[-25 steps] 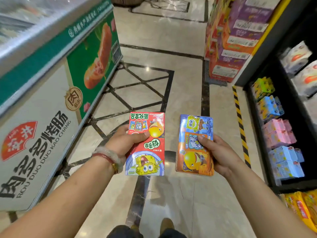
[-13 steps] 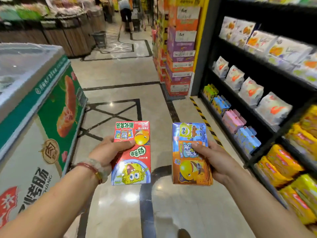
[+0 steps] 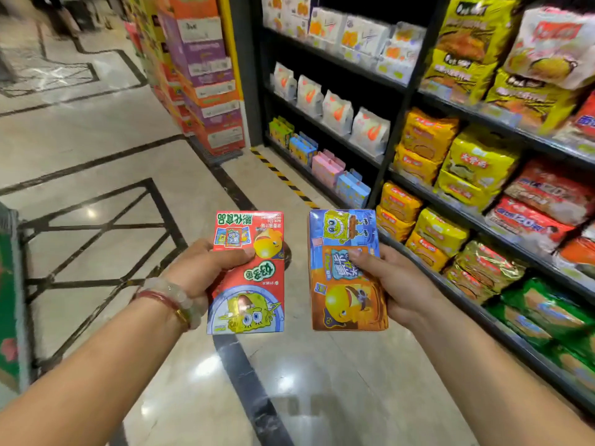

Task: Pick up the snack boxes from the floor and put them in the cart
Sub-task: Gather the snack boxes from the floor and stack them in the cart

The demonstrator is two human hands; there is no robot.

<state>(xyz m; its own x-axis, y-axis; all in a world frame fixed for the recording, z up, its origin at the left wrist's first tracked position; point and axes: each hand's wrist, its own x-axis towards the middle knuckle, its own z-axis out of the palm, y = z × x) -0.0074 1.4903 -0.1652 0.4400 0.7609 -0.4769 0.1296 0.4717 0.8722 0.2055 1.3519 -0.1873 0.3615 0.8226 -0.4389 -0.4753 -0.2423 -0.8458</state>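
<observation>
Holding one snack box apiece, both arms reach forward at chest level over the marble floor (image 3: 96,149). Left hand (image 3: 206,268) grips the red snack box (image 3: 249,275) by its left edge: thumb laid across the printed face, remaining fingers hidden behind the carton. Right hand (image 3: 396,284) grips the blue-and-orange snack box (image 3: 346,272) by its right edge in mirror fashion, thumb on the face, fingers behind. Boxes sit side by side between the two thumbs, faces up toward the camera, not touching.

Count: two snack boxes, both off the floor and in hand. Two bracelets (image 3: 170,297) on the left wrist, one pale beaded, one red cord with a gold piece.

Print: both cartons carry a yellow square sponge cartoon character and a round yellow-orange face. Red box reads upside down from this view, green Chinese characters at the far end beyond the thumb; not legible enough to transcribe. Blue box has a blue Chinese title panel under the right thumb, partly covered.

Beyond the right fingers: black shelving (image 3: 483,226) stocked with yellow, red and green snack bags; labels blurred.
</observation>
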